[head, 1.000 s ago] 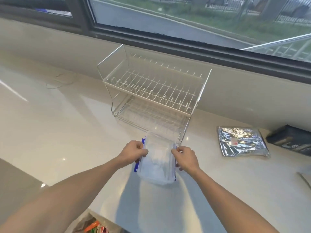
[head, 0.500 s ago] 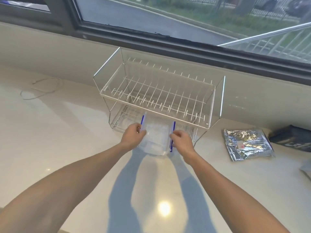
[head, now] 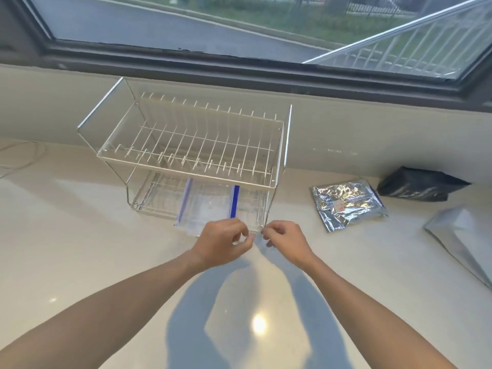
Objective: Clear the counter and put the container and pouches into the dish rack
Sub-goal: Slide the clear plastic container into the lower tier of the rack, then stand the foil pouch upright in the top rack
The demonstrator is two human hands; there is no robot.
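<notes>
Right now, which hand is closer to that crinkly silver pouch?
The right hand. It sits just left of the silver pouch, slightly nearer the person; the left hand is farther left, beyond the right one.

Two-tier wire dish rack (head: 191,145): stands on the surface (head: 80,249), toward the back, against the wall below the window (head: 239,27).
Lidded container (head: 207,206): in the rack's lower tier, near end projecting past the front edge.
Left hand (head: 222,239) and right hand (head: 286,239): side by side just before the rack's front right corner, near the container's end.
Foil pouch (head: 348,205): flat on the surface, right of the rack.
Dark pouch (head: 420,183): behind and right of the foil pouch, by the wall.
Third pouch (head: 468,235): at the far right edge, nearer the viewer.
Cable (head: 21,158): on the surface, far left.
</notes>
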